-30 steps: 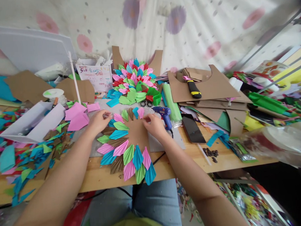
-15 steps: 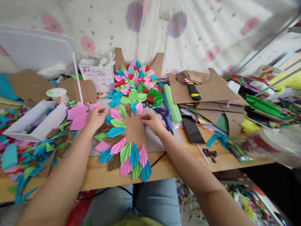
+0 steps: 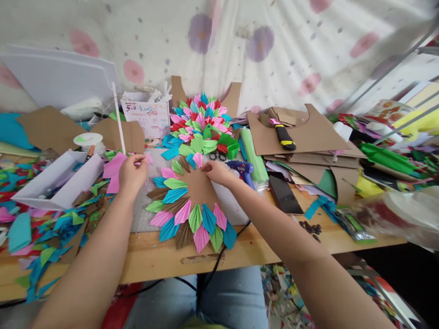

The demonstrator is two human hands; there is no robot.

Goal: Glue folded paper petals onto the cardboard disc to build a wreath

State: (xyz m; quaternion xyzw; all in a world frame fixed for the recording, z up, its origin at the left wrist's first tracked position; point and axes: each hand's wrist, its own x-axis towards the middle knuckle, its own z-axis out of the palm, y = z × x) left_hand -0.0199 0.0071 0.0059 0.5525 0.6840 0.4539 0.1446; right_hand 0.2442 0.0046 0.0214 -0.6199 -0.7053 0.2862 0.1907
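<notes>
My right hand [image 3: 220, 174] pinches the upper right edge of a brown cardboard piece [image 3: 201, 188]. Around the cardboard's left and lower sides runs a border of pleated paper leaves [image 3: 195, 218] in pink, green, blue and brown. A small pink leaf [image 3: 197, 159] sits at its top, close to my right fingertips. Left of the cardboard, my left hand [image 3: 132, 174] hovers by pink paper pieces [image 3: 114, 167], its thumb and fingers closed together. Whether anything is between them I cannot make out; a bit of pink paper [image 3: 148, 159] shows beside the fingertips.
A blue glue gun [image 3: 243, 168] lies right of my right hand, near a phone [image 3: 284, 193]. Behind stands a finished-looking paper-leaf piece [image 3: 199, 115]. A white box [image 3: 58, 182] and paper scraps [image 3: 59, 227] fill the left; stacked cardboard [image 3: 312, 154] lies right.
The leaf-edged cardboard has turned, its lower end swinging right. My left hand has moved left, away from the leaves. My right hand stays at the cardboard's edge. The view has shifted slightly.
</notes>
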